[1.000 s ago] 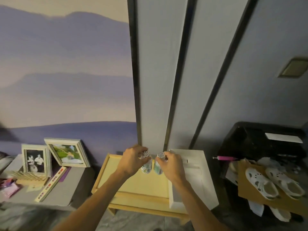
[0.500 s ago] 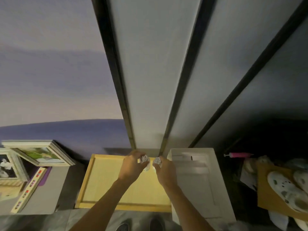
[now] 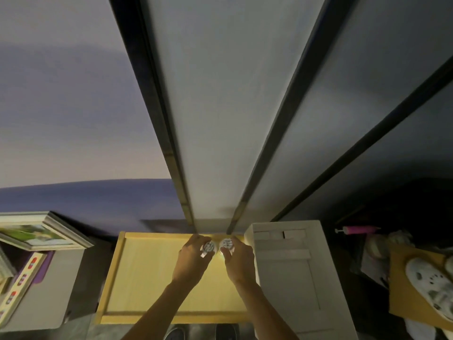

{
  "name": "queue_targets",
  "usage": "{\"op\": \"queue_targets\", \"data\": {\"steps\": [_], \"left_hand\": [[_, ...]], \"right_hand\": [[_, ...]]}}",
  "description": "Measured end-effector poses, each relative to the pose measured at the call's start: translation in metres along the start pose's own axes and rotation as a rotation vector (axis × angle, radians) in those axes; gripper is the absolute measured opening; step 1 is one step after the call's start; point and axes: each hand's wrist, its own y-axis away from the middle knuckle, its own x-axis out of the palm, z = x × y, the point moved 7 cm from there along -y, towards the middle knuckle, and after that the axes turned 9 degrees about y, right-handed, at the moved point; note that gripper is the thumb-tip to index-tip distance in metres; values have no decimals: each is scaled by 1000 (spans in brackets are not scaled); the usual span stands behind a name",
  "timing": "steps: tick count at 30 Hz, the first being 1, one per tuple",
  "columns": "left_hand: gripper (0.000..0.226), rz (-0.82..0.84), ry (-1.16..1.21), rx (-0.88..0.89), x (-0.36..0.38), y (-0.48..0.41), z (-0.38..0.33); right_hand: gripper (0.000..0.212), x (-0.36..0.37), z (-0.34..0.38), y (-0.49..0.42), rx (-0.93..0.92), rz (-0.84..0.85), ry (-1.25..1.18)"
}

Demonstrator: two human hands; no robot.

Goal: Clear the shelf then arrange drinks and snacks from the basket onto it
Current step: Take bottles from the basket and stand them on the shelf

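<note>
A: Largest entry?
B: Shelf [image 3: 147, 278]; pale yellow wood, flat, raised rim; now viewed from directly above, where a second ago it was seen obliquely.
A: Next?
B: Left hand [image 3: 193, 260], right hand [image 3: 239, 260]; fingers curled, one bottle gripped by each.
A: Smallest?
B: Left bottle [image 3: 208, 246], right bottle [image 3: 226, 244]; round patterned caps, probably plastic; lowered side by side at the shelf's back edge; placement is judged nearly done.

L grip [image 3: 193, 260], R grip [image 3: 239, 261]: curled fingers

I saw 2 bare forearms [image 3: 157, 312], the left hand [image 3: 192, 262] and right hand [image 3: 239, 262] likewise bare, and 2 dark shoes [image 3: 175, 334] below
</note>
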Motion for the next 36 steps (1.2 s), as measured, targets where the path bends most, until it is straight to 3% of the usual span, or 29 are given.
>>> {"op": "queue_targets", "data": {"steps": [7, 13, 17, 21, 29, 36], "left_hand": [[32, 16, -46, 26, 6, -7, -10], [66, 17, -107, -5, -24, 11, -43], [85, -51, -182, 64, -79, 23, -95], [92, -105, -241, 149, -139, 27, -154], [107, -143, -382, 330, -207, 50, -251], [111, -6, -371, 468, -207, 112, -299]], "right_hand": [[46, 4, -7, 0, 18, 0, 5], [64, -25, 9, 13, -120, 60, 47], [77, -87, 32, 32, -277, -46, 130], [95, -153, 57, 57, -300, -204, 174], [106, -239, 92, 156, -166, -390, 260], [110, -275, 57, 281, 55, -571, 316]]}}
